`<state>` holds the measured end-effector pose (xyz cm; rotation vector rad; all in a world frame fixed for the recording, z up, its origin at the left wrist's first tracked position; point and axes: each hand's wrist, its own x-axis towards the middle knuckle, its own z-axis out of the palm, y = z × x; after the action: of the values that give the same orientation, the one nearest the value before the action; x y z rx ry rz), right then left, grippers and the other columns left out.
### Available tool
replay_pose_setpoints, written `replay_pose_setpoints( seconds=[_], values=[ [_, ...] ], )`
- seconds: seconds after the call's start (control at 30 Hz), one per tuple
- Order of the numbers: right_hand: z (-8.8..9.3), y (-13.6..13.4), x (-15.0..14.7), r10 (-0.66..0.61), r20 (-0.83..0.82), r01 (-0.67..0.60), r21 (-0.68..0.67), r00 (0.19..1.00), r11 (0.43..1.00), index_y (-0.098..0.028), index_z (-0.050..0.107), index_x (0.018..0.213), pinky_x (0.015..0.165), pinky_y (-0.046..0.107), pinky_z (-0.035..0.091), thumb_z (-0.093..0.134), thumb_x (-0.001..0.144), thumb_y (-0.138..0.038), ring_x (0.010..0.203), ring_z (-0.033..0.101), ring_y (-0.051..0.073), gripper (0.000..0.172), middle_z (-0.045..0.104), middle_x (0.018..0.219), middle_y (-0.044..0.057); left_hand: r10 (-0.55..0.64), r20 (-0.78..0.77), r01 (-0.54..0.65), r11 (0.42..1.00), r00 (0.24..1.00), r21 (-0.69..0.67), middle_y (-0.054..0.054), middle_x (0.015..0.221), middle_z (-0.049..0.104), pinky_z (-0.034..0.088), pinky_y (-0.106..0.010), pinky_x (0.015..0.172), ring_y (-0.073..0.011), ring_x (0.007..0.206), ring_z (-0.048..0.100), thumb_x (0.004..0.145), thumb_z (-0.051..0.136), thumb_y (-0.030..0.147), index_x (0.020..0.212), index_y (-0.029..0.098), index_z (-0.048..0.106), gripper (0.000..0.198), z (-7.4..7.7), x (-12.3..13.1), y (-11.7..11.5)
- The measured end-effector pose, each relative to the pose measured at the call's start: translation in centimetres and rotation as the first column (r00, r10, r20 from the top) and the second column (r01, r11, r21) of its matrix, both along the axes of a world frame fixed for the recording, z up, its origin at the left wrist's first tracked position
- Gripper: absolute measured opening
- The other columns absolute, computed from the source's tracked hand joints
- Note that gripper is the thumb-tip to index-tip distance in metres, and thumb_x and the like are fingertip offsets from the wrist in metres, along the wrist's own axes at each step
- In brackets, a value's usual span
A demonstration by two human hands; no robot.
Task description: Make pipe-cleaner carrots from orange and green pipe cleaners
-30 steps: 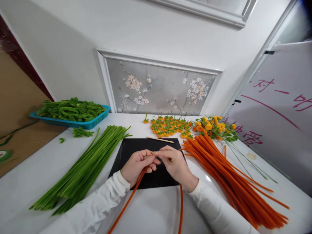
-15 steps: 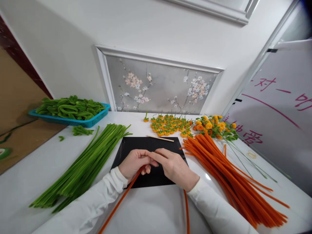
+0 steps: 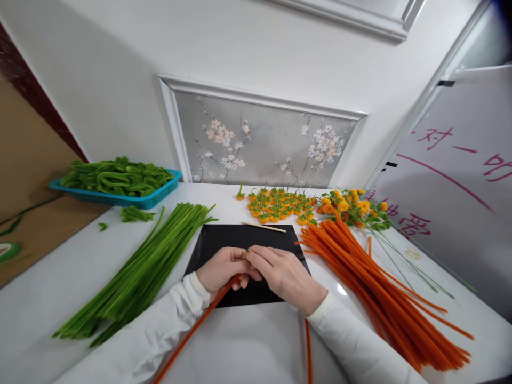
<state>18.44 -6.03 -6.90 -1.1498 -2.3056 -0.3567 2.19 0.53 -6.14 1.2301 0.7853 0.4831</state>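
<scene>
Glossy white table (image 3: 228,210); fuzzy orange strand (image 3: 188,338), seemingly pinched between the hands (image 3: 226,269) (image 3: 287,274).

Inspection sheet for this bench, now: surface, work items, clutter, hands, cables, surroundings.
Surface: white table; black mat lying on it.
Work items: orange strip in the left hand; orange bundle at right, green bundle at left.
Clutter: wooden stick across the mat's far edge; yellow-orange flower heads beyond; blue basket of green pieces.
Hands: left closed on the strip; right hand fingertips meet the left's, grip hidden.
Cables: none identifiable; dark strand far left, kind unclear.
Surroundings: flower-patterned wall panel behind; whiteboard with reddish writing, right.
</scene>
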Motion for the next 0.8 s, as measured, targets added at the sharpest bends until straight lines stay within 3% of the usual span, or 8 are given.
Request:
replay_pose_setpoints(
  seconds=[0.23, 0.5, 0.57, 0.63, 0.7, 0.73, 0.77, 0.8],
  values=[
    [0.1, -0.2, 0.6, -0.058, -0.01, 0.057, -0.043, 0.998, 0.997, -0.016, 0.057, 0.098, 0.071, 0.026, 0.046, 0.041, 0.093, -0.01, 0.081, 0.06, 0.016, 0.017, 0.063, 0.095, 0.008, 0.016, -0.024, -0.015, 1.0, 1.0, 0.024, -0.008, 0.063, 0.071, 0.036, -0.014, 0.038, -0.0077, 0.043, 0.055, 0.059, 0.079, 0.028, 0.067, 0.011, 0.06, 0.027, 0.4, -0.1, -0.2],
    [-0.1, -0.3, 0.6, -0.078, 0.054, 0.079, -0.021, 0.996, 0.997, -0.016, 0.059, 0.092, 0.066, 0.028, 0.042, 0.044, 0.093, -0.011, 0.075, 0.059, 0.018, 0.015, 0.064, 0.088, 0.007, 0.018, -0.165, 0.034, 0.951, 0.986, 0.307, -0.007, 0.067, 0.07, 0.043, -0.021, 0.045, -0.0141, 0.051, 0.062, 0.069, 0.07, 0.031, 0.069, 0.016, 0.053, 0.023, 0.4, 0.0, -0.4],
    [-0.2, -0.2, 0.4, -0.126, 0.028, 0.127, -0.054, 0.992, 0.99, -0.017, 0.059, 0.088, 0.062, 0.027, 0.04, 0.045, 0.091, -0.01, 0.072, 0.058, 0.017, 0.016, 0.064, 0.083, 0.005, 0.095, -0.197, 0.024, 0.849, 0.976, 0.529, -0.004, 0.064, 0.068, 0.043, -0.023, 0.049, -0.0146, 0.053, 0.061, 0.076, 0.063, 0.028, 0.068, 0.017, 0.055, 0.015, 0.1, -0.1, -0.8],
    [-0.3, -0.2, 0.1, -0.188, -0.062, 0.179, -0.127, 0.98, 0.976, -0.018, 0.058, 0.084, 0.058, 0.025, 0.037, 0.046, 0.09, -0.008, 0.069, 0.058, 0.016, 0.017, 0.063, 0.077, 0.003, 0.22, -0.199, 0.014, 0.636, 0.955, 0.771, -0.002, 0.058, 0.062, 0.04, -0.023, 0.053, -0.0138, 0.052, 0.058, 0.079, 0.057, 0.023, 0.067, 0.019, 0.058, 0.013, -0.4, -0.2, -1.2],
    [-0.4, -0.1, -0.1, -0.235, -0.176, 0.191, -0.237, 0.956, 0.953, -0.019, 0.057, 0.079, 0.055, 0.023, 0.036, 0.046, 0.09, -0.01, 0.064, 0.057, 0.013, 0.018, 0.061, 0.071, 0.001, 0.316, -0.183, 0.023, 0.449, 0.931, 0.893, -0.001, 0.054, 0.058, 0.037, -0.024, 0.055, -0.0133, 0.051, 0.055, 0.081, 0.055, 0.02, 0.066, 0.02, 0.061, 0.015, -0.9, -0.2, -1.4],
    [-0.5, -0.1, -0.2, -0.243, -0.223, 0.176, -0.282, 0.944, 0.943, -0.019, 0.056, 0.076, 0.055, 0.022, 0.036, 0.046, 0.091, -0.012, 0.062, 0.056, 0.012, 0.019, 0.06, 0.069, 0.0, 0.326, -0.185, 0.033, 0.419, 0.927, 0.907, -0.001, 0.054, 0.057, 0.037, -0.024, 0.056, -0.0135, 0.052, 0.054, 0.081, 0.054, 0.02, 0.067, 0.02, 0.061, 0.016, -1.0, -0.2, -1.4],
    [-0.5, 0.0, -0.2, -0.241, -0.256, 0.158, -0.308, 0.936, 0.938, -0.019, 0.055, 0.075, 0.055, 0.022, 0.036, 0.045, 0.091, -0.013, 0.061, 0.056, 0.012, 0.02, 0.06, 0.068, 0.0, 0.304, -0.192, 0.042, 0.438, 0.933, 0.898, -0.001, 0.056, 0.058, 0.038, -0.024, 0.057, -0.0136, 0.053, 0.055, 0.082, 0.053, 0.021, 0.07, 0.02, 0.062, 0.015, -1.1, -0.2, -1.4],
    [-0.5, 0.0, -0.1, -0.236, -0.272, 0.147, -0.31, 0.933, 0.939, -0.019, 0.056, 0.075, 0.056, 0.022, 0.037, 0.045, 0.092, -0.014, 0.062, 0.056, 0.012, 0.021, 0.06, 0.069, 0.0, 0.256, -0.2, 0.047, 0.501, 0.946, 0.864, -0.001, 0.06, 0.06, 0.04, -0.024, 0.058, -0.0138, 0.056, 0.057, 0.083, 0.053, 0.022, 0.074, 0.02, 0.061, 0.013, -1.0, -0.2, -1.3]
  ],
)
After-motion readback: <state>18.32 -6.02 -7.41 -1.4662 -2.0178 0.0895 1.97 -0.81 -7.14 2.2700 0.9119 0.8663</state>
